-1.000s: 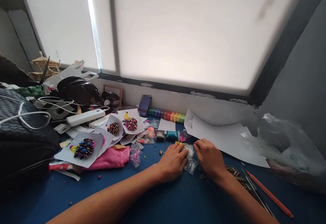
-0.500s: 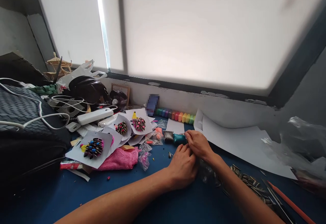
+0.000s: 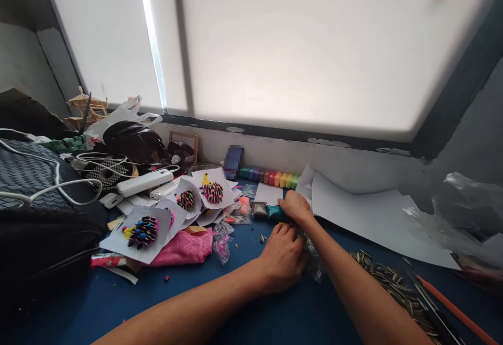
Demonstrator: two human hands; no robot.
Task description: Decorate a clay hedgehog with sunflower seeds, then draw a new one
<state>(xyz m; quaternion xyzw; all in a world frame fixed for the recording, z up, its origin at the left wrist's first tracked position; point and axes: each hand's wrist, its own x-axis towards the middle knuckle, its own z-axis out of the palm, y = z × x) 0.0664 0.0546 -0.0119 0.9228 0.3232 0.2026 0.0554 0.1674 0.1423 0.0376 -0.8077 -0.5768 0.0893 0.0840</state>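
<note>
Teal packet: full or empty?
Not empty: the teal packet looks plump. How full, cannot tell: the right hand hides part of it.

Teal pillow-shaped plastic packet (image 3: 275,212) appears glossy, bunched pink cloth (image 3: 184,248) rough-piled, large white paper sheet (image 3: 365,215) smooth and matt.

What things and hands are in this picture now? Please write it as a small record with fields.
Left hand: low at the blue table; anything under it is hidden
Right hand: at the right end of the teal packet; contact unclear
Beside left hand: clear plastic
Beside teal packet: brown packet
Right side: striped seeds, orange stick
Left side: pink cloth
</note>
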